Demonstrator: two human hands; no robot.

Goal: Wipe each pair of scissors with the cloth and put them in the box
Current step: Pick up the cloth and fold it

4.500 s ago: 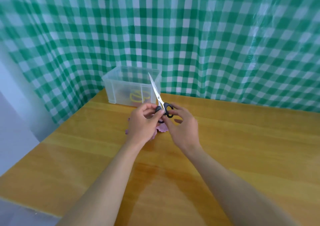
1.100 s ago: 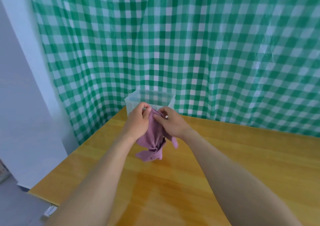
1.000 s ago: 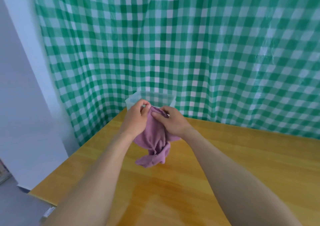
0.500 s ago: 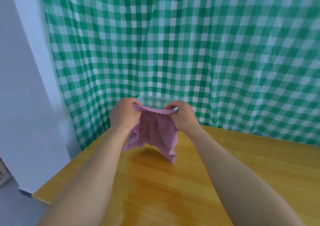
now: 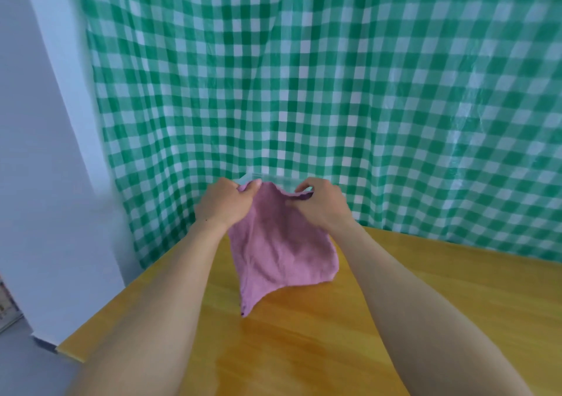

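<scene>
A pink-purple cloth (image 5: 279, 252) hangs spread out above the table. My left hand (image 5: 225, 202) pinches its upper left corner and my right hand (image 5: 322, 205) pinches its upper right corner. Its lowest tip almost reaches the tabletop. Only a strip of the clear plastic box's rim (image 5: 275, 179) shows behind the cloth and my hands. No scissors are visible; the box's inside is hidden.
The wooden table (image 5: 304, 350) runs from its left edge towards the right. A green and white checked curtain (image 5: 334, 91) hangs behind it. A pale wall (image 5: 39, 152) stands at the left.
The scissors I held earlier are out of sight. My hands took up the bunched cloth, drew apart and spread it flat; it now hangs lower and wider.
</scene>
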